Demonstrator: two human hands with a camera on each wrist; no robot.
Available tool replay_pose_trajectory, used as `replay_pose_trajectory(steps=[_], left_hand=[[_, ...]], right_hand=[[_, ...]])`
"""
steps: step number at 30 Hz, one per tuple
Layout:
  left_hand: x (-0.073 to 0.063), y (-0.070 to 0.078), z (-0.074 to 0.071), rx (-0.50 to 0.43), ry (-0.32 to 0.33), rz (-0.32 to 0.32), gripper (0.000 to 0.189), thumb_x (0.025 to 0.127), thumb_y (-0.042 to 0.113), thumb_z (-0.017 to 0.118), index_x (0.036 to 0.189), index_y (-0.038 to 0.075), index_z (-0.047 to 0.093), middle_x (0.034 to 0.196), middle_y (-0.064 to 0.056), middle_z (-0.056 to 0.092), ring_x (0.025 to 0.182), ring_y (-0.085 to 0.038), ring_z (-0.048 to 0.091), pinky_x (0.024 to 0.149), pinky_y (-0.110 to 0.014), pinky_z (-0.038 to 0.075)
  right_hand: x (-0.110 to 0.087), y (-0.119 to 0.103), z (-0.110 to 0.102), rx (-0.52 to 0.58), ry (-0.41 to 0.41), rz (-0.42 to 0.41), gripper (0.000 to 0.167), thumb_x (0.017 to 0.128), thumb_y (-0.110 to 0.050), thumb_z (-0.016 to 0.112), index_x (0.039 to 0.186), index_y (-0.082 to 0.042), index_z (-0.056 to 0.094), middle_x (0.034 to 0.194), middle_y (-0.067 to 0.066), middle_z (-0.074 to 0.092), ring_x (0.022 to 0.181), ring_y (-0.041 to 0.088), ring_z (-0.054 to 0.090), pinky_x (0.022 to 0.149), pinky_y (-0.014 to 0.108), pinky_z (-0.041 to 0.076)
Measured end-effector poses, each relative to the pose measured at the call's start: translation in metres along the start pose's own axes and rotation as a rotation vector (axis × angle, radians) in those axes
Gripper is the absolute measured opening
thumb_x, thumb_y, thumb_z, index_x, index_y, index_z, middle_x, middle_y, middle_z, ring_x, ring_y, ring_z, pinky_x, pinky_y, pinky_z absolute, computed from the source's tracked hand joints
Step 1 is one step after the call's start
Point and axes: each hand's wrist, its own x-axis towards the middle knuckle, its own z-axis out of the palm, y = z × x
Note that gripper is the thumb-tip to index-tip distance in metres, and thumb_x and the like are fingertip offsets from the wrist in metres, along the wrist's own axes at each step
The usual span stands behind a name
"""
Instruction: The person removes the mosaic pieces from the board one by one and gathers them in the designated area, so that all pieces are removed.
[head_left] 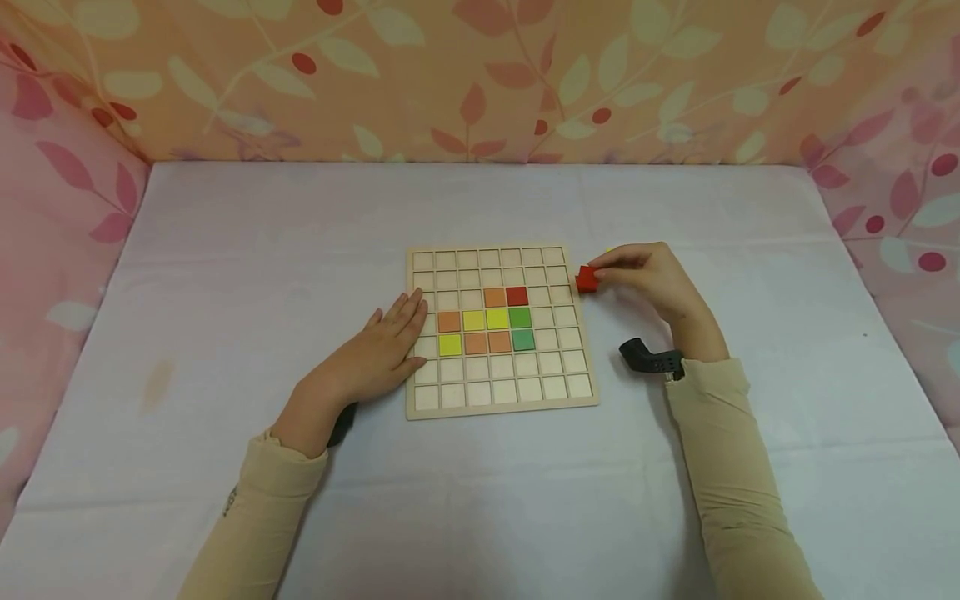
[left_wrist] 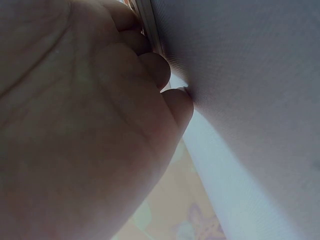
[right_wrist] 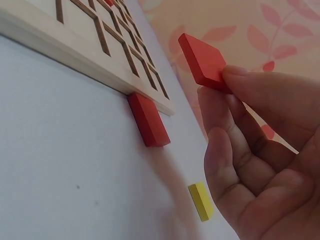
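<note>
My right hand pinches a red square tile between thumb and fingertips, lifted off the table just right of the board. Below it, a second red tile lies on the table against the edge of the wooden grid board. My left hand lies flat with straight fingers over the board's left edge. In the board's middle cells sit orange tiles, yellow tiles, green tiles and one red tile.
A yellow tile lies on the table under the right hand. The white-covered table reaches back to a wall of leaf-patterned cloth. A black wrist camera juts from the right sleeve toward the board.
</note>
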Motion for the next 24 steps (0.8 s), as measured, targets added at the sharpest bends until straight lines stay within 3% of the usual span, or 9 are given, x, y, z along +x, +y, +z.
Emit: replay_pose_trajectory(steps=[7,24], left_hand=[[0.000,0.000,0.000,0.002,0.000,0.004,0.072,0.099,0.025,0.049,0.148,-0.005,0.006,0.156,-0.017,-0.005,0.143,-0.031,-0.004,0.112,-0.052,0.006],[0.000,-0.001,0.001,0.005,0.002,0.006,0.072,0.098,0.025,0.049,0.148,-0.005,0.006,0.156,-0.018,-0.004,0.143,-0.031,-0.003,0.112,-0.052,0.006]], right_hand=[[-0.003,0.000,-0.006,0.037,0.000,0.008,0.019,0.082,0.000,0.071,0.101,0.006,0.070,0.086,0.001,0.071,0.079,0.016,0.065,0.072,0.024,0.049],[-0.005,0.006,-0.018,-0.049,0.081,0.067,0.019,0.082,-0.004,0.072,0.100,0.004,0.072,0.085,-0.007,0.070,0.089,0.015,0.059,0.074,0.020,0.046]])
